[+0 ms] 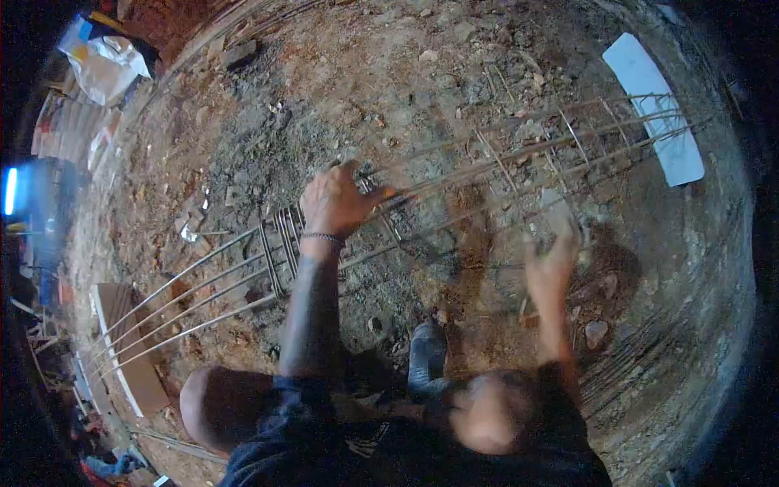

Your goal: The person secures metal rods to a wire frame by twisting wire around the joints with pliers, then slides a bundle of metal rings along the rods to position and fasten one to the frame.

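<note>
A long cage of thin steel rebar (199, 301) stretches across the view, raised at both ends. My left hand (333, 201) is closed around its upper bars near the middle, thumb pointing right. Just left of that hand, several square stirrups (280, 247) are bunched together on the bars. Farther right, more stirrups (574, 136) stand spaced apart along the cage. My right hand (552, 264) is below the right half of the bars, smeared by motion. A pale blur shows at its fingertips, and I cannot make out whether it holds anything.
A white slab (657, 114) lies under the cage's right end, and a pale block (130, 349) under its left end. Loose rods (641, 349) lie at lower right. Rough dirt with stones surrounds my foot (428, 353). A silvery bag (109, 69) is at upper left.
</note>
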Demonstrator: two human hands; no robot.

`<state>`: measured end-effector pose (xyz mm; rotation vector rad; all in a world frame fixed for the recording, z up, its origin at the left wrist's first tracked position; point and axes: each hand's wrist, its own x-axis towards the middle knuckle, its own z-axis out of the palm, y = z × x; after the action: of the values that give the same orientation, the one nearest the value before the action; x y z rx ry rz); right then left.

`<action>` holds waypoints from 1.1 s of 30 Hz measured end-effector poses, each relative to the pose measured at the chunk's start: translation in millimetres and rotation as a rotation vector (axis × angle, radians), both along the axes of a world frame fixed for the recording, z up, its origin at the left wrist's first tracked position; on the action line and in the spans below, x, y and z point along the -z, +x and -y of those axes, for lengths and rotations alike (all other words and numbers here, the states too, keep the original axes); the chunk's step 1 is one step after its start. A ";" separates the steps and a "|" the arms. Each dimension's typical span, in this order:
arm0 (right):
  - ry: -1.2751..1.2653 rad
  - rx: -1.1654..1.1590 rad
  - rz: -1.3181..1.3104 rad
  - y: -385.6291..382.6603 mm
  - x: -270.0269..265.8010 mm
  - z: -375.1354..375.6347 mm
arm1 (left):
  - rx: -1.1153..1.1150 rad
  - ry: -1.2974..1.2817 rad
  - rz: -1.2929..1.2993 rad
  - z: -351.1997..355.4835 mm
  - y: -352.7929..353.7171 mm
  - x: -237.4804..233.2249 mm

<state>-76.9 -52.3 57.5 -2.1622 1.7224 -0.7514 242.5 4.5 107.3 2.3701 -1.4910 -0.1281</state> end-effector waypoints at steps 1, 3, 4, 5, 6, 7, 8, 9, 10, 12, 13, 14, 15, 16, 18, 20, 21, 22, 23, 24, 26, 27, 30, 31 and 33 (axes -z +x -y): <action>-0.112 -0.119 0.083 22.3 -17.3 -5.9 | 0.055 0.044 0.061 -0.3 1.2 6.0; 0.024 -0.416 0.128 46.8 -25.8 -16.7 | 0.050 0.135 -0.048 -1.9 5.3 8.6; -0.011 -0.484 0.091 58.2 -26.4 -18.4 | 0.167 0.027 -0.073 -4.0 14.6 22.5; -0.046 -0.555 0.053 67.0 -26.5 -18.1 | 0.280 -0.083 -0.101 -4.3 16.3 24.7; -0.041 -0.560 0.052 72.6 -24.0 -17.8 | 0.309 -0.055 -0.088 -6.8 18.9 27.1; -0.097 -0.575 -0.021 78.3 -20.1 -16.6 | 0.305 -0.054 -0.088 -9.9 21.9 28.4; -0.152 -0.586 -0.098 82.9 -18.0 -14.8 | 0.337 -0.058 -0.055 -12.7 25.0 30.3; -0.149 -0.590 -0.105 86.5 -18.6 -13.0 | 0.366 -0.063 -0.026 -15.5 25.5 33.3; -0.119 -0.583 -0.105 90.3 -21.3 -10.9 | 0.334 -0.029 -0.072 -16.4 24.4 34.6; -0.085 -0.573 -0.127 97.0 -26.9 -5.5 | 0.355 -0.059 -0.035 -14.7 22.9 38.1; -0.084 -0.578 -0.132 98.6 -26.2 -1.6 | 0.374 -0.090 0.014 -14.0 23.3 38.0; -0.045 -0.533 -0.136 101.7 -25.2 2.1 | 0.353 -0.055 0.037 -12.6 20.6 35.1; -0.007 -0.497 -0.136 105.4 -24.3 3.0 | 0.335 -0.052 0.041 -10.4 20.9 38.5; -0.013 -0.474 -0.191 107.2 -25.8 3.1 | 0.349 -0.056 0.040 -8.6 24.4 44.0; -0.014 -0.492 -0.199 110.3 -26.3 1.0 | 0.393 -0.140 0.065 -6.9 26.1 47.4; -0.003 -0.458 -0.235 111.2 -29.2 0.6 | 0.372 -0.166 0.046 -5.6 26.5 47.9; -0.004 -0.467 -0.235 111.7 -28.8 -0.1 | 0.374 -0.195 0.020 -6.0 25.2 48.4; -0.004 -0.467 -0.230 111.7 -28.4 -0.9 | 0.372 -0.241 0.026 -6.6 22.9 46.4; -0.005 -0.462 -0.227 111.6 -28.3 -1.6 | 0.371 -0.243 0.024 -7.3 21.6 46.0; -0.007 -0.460 -0.231 111.9 -27.4 -2.6 | 0.361 -0.237 0.033 -7.3 20.3 45.8; -0.054 -0.462 -0.225 112.0 -25.0 -3.4 | 0.356 -0.239 0.039 -5.7 19.9 47.7; -0.059 -0.455 -0.229 112.0 -25.6 -3.9 | 0.354 -0.223 0.033 -5.3 21.4 51.9; -0.012 -0.428 -0.242 113.1 -26.7 -8.1 | 0.349 -0.217 0.040 -6.2 17.3 48.8; -0.041 -0.420 -0.273 113.3 -26.8 -8.8 | 0.340 -0.228 0.059 -6.6 17.1 44.6; -0.078 -0.420 -0.298 114.1 -25.4 -8.7 | 0.306 -0.354 0.055 -4.0 23.5 37.7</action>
<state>37.2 -43.6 83.0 -2.6760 1.2944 -0.4061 266.0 8.5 69.5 1.8752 -1.7312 0.1211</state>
